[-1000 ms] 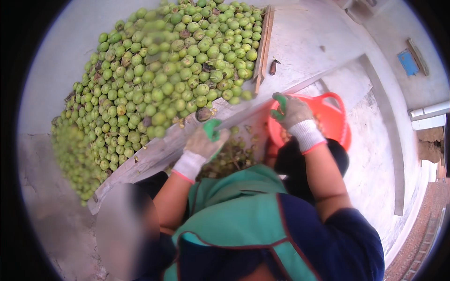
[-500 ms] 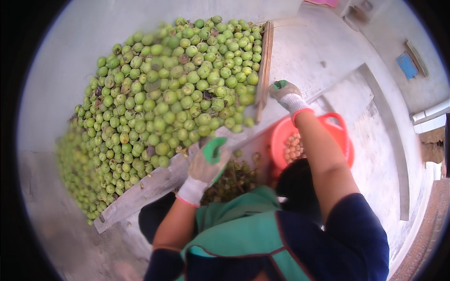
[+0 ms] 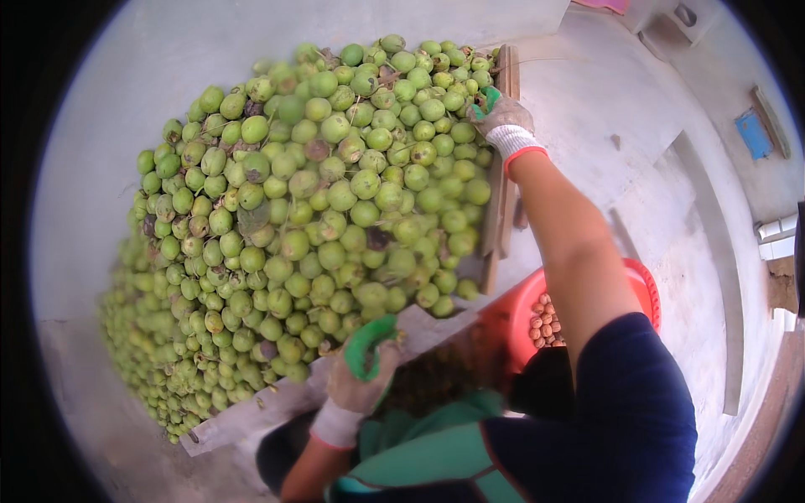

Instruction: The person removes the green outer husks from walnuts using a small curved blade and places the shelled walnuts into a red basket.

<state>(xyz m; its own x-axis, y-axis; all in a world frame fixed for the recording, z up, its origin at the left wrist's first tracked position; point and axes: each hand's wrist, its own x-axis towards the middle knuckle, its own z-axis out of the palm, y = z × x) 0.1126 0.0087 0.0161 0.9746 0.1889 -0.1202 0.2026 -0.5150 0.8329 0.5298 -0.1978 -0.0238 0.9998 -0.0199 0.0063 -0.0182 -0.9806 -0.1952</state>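
Observation:
A large heap of green-husked walnuts [image 3: 335,197] rises in front of me. My right hand [image 3: 501,113], in a beige glove with green-coated fingers, reaches to the heap's far right edge beside a wooden board [image 3: 501,168]. Its fingers are curled close to the nuts; whatever they hold is hidden. My left hand [image 3: 365,369], gloved alike, hovers over the heap's near edge with fingers bent in. I cannot make out anything in its grip. Below my right forearm stands a red plastic basket [image 3: 521,314] with brown walnuts [image 3: 547,325] in it, partly covered by the arm.
A pale plank [image 3: 251,411] holds back the near side of the heap. Dark husk pieces lie in shadow between my knees. A low ledge [image 3: 713,251] runs along the right, and a blue object [image 3: 753,136] rests by the wall.
My right hand has moved forward from beside the board to the heap's edge. My left hand has come slightly nearer to me in the picture. The view has shifted too.

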